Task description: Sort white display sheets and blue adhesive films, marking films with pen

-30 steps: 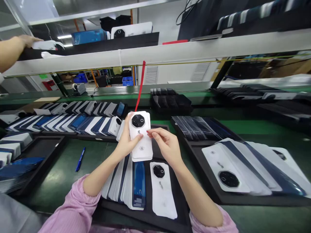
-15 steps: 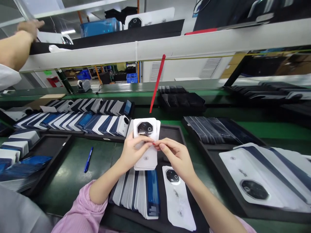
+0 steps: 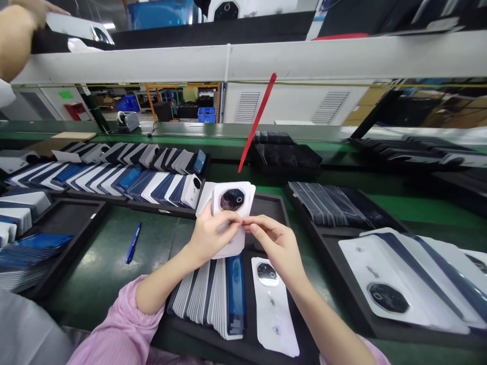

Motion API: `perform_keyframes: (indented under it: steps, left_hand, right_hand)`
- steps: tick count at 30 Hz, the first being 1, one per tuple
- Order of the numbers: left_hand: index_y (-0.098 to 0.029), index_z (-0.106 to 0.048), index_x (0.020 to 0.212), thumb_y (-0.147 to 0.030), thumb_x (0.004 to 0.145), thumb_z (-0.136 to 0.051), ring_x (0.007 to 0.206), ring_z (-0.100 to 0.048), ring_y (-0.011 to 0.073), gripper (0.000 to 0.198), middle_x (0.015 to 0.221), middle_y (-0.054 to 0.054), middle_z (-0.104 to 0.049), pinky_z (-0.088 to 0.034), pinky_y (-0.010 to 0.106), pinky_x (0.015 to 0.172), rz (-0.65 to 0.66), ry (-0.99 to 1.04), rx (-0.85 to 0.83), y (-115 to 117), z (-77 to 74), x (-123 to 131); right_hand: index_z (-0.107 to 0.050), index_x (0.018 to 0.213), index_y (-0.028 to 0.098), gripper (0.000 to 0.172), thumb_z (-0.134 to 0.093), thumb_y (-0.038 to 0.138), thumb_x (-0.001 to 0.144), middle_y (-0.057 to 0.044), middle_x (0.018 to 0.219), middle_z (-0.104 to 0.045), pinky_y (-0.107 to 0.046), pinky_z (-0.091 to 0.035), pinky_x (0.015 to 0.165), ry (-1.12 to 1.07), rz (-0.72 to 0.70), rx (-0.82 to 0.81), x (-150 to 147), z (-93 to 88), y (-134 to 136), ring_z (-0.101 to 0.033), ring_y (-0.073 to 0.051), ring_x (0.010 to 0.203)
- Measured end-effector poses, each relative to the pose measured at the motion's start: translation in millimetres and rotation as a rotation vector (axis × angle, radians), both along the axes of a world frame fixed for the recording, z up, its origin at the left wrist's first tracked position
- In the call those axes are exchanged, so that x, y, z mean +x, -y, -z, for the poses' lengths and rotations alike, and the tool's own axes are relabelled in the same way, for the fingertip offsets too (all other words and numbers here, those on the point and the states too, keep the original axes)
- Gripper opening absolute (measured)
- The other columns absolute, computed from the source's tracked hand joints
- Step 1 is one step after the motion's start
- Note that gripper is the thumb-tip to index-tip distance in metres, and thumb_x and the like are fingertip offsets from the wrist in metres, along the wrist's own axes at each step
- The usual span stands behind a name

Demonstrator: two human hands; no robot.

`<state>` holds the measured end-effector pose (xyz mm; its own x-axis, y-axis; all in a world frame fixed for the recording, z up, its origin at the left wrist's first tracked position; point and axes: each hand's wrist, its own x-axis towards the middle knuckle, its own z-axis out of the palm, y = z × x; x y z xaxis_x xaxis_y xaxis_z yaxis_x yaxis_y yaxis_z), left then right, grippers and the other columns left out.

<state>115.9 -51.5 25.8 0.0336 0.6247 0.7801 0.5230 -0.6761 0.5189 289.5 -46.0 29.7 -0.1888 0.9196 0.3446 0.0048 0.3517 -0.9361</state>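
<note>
Nearest, a white cover (image 3: 274,309) lies flat in the black tray (image 3: 279,205) beside a row of covers (image 3: 213,296). Above them, left hand (image 3: 211,235) grips a small stack (image 3: 233,213); right hand (image 3: 276,243) pinches its edge. Farther left, a blue pen (image 3: 133,243).

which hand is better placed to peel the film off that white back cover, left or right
Probably the right hand: its fingertips already pinch at the edge of the white back cover, just below the camera cutout. The left hand is wrapped around the cover from the left, supporting it, so it is not free to peel.
</note>
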Motion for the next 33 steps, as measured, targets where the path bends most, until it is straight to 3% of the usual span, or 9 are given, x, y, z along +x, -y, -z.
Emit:
perform_keyframes:
  steps: [7, 11, 20, 24, 28, 33]
  left_hand:
    - [-0.022, -0.074, 0.081, -0.014, 0.084, -0.067, 0.090, -0.066, 0.0205, 0.011, 0.081, 0.001, -0.075, -0.056, 0.035, 0.086, -0.002, 0.123, -0.165, 1.4, -1.0, 2.4]
    - [-0.022, -0.077, 0.091, -0.020, 0.086, -0.071, 0.093, -0.066, 0.0208, 0.008, 0.086, 0.002, -0.077, -0.055, 0.036, 0.089, 0.017, 0.123, -0.149, 1.2, 1.3, 2.1]
    - [-0.021, -0.073, 0.081, -0.016, 0.086, -0.067, 0.091, -0.064, 0.0204, 0.010, 0.080, 0.002, -0.074, -0.054, 0.033, 0.085, 0.010, 0.044, -0.057, -0.7, 1.8, 2.8]
    - [-0.021, -0.069, 0.080, -0.014, 0.087, -0.062, 0.091, -0.063, 0.0205, 0.012, 0.081, 0.002, -0.072, -0.053, 0.033, 0.084, 0.000, 0.025, -0.030, -1.5, 3.8, 4.2]
    - [-0.021, -0.069, 0.079, -0.015, 0.086, -0.064, 0.091, -0.063, 0.0204, 0.011, 0.082, 0.001, -0.072, -0.053, 0.034, 0.087, 0.022, 0.105, -0.125, -2.0, 4.0, 5.1]
    - [-0.022, -0.072, 0.081, -0.016, 0.086, -0.068, 0.093, -0.064, 0.0202, 0.009, 0.082, 0.001, -0.074, -0.054, 0.034, 0.088, 0.056, 0.136, -0.143, 0.8, 4.2, 7.7]
  right_hand:
    - [-0.081, 0.092, 0.025, 0.013, -0.075, 0.034, 0.084, -0.004, 0.084, -0.078, -0.029, -0.061, 0.075, -0.055, 0.031, -0.009, -1.2, -1.2, 0.9, -0.074, -0.018, 0.079]
    - [-0.081, 0.092, 0.025, 0.012, -0.072, 0.030, 0.087, -0.004, 0.087, -0.078, -0.029, -0.061, 0.075, 0.000, 0.026, 0.049, -0.6, -0.1, 1.3, -0.074, -0.019, 0.082]
    - [-0.080, 0.094, 0.024, 0.013, -0.068, 0.025, 0.089, -0.004, 0.089, -0.076, -0.029, -0.059, 0.076, 0.115, 0.027, 0.131, 0.2, 2.3, 0.2, -0.072, -0.019, 0.084]
    - [-0.080, 0.094, 0.024, 0.013, -0.068, 0.027, 0.089, -0.005, 0.090, -0.074, -0.030, -0.059, 0.076, 0.072, 0.011, 0.097, -1.0, 3.6, 0.3, -0.071, -0.019, 0.085]
    - [-0.075, 0.107, 0.024, 0.021, -0.071, 0.027, 0.087, -0.002, 0.085, -0.072, -0.029, -0.058, 0.073, -0.009, 0.047, 0.033, -1.5, 4.6, -0.4, -0.069, -0.017, 0.079]
    - [-0.074, 0.092, 0.022, 0.010, -0.074, 0.021, 0.082, -0.002, 0.080, -0.071, -0.028, -0.057, 0.070, 0.099, 0.131, 0.211, -2.9, 1.8, 3.2, -0.066, -0.015, 0.071]
